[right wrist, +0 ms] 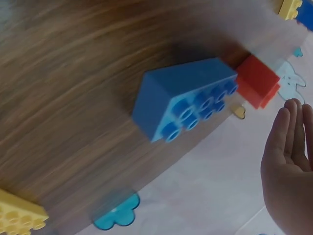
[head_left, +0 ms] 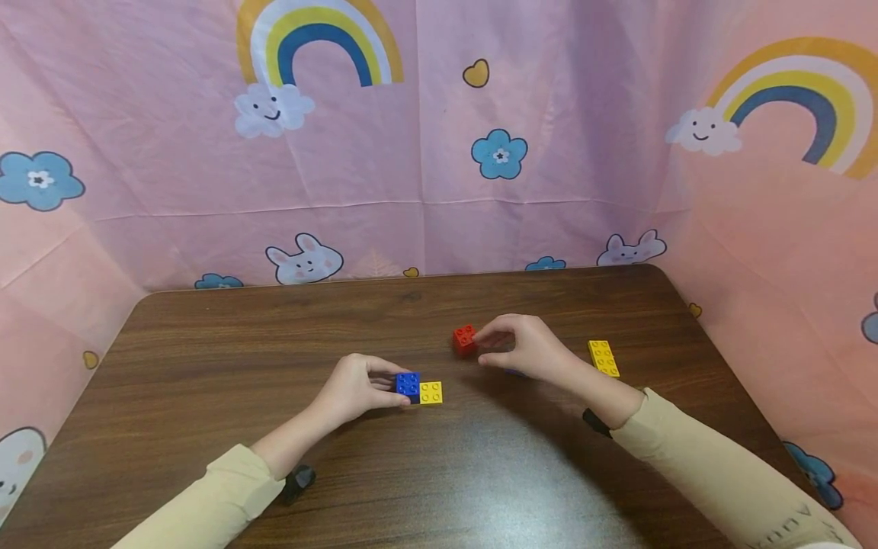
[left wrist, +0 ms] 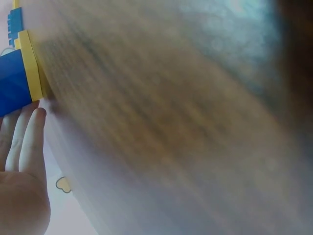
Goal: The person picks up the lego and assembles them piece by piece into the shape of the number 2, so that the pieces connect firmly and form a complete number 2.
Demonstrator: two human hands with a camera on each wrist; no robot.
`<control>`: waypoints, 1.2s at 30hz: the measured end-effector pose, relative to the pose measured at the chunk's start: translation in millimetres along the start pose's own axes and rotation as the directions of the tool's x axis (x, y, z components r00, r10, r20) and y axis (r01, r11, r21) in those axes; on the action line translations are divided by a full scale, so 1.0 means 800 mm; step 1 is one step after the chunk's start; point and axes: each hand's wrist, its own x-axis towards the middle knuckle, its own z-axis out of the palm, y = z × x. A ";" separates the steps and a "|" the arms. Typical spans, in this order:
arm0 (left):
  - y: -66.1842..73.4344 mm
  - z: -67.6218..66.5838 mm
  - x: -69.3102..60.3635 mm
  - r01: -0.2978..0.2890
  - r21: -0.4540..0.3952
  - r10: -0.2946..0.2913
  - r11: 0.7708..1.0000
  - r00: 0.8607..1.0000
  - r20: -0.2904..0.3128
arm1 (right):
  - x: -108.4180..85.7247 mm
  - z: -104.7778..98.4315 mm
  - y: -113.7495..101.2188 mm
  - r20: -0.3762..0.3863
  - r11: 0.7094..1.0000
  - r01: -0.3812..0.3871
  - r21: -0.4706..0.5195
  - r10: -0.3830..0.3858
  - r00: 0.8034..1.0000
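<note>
My left hand [head_left: 353,390] pinches a square blue brick [head_left: 408,383] between thumb and fingers. That brick sits on the left end of a yellow brick [head_left: 431,393], whose bare studs show on the right. In the left wrist view the blue brick [left wrist: 12,83] rises over the yellow layer [left wrist: 33,73]. My right hand [head_left: 524,347] reaches beside a small red brick [head_left: 464,340], thumb and fingers apart; whether a fingertip touches it, I cannot tell. A long blue brick [right wrist: 188,93] is mostly hidden beneath this hand in the head view.
Another yellow brick [head_left: 604,358] lies to the right of my right hand. The brown wooden table [head_left: 274,328] ends at a pink patterned cloth [head_left: 384,168] behind and at the sides. Dark wrist pieces [head_left: 298,482] show below the sleeves.
</note>
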 end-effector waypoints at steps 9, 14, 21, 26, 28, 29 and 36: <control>0.002 0.001 -0.002 0.008 -0.021 -0.008 1.000 1.000 -0.003 | -0.011 -0.021 0.021 -0.055 1.000 -0.020 0.008 0.021 0.998; 0.002 0.001 -0.002 0.012 -0.022 -0.012 1.000 1.000 -0.005 | -0.017 -0.030 0.032 -0.087 0.999 -0.036 0.008 0.036 0.996; 0.002 0.002 -0.002 0.005 -0.015 -0.005 1.000 1.000 -0.005 | -0.024 -0.036 0.046 -0.102 0.997 -0.076 -0.004 0.076 0.992; 0.002 0.001 -0.003 0.004 -0.018 -0.004 1.000 1.000 -0.003 | -0.028 -0.038 0.057 -0.096 0.996 -0.092 -0.007 0.091 0.991; 0.001 0.002 -0.003 0.004 -0.018 -0.004 1.000 1.000 -0.003 | -0.030 -0.038 0.061 -0.094 0.995 -0.103 -0.004 0.102 0.990; 0.001 0.002 -0.003 0.005 -0.018 -0.005 1.000 1.000 -0.004 | -0.030 -0.038 0.062 -0.094 0.994 -0.106 -0.002 0.106 0.990; 0.000 0.002 -0.003 0.015 -0.016 -0.015 1.000 1.000 -0.007 | -0.033 -0.035 0.076 -0.092 0.991 -0.135 -0.013 0.134 0.987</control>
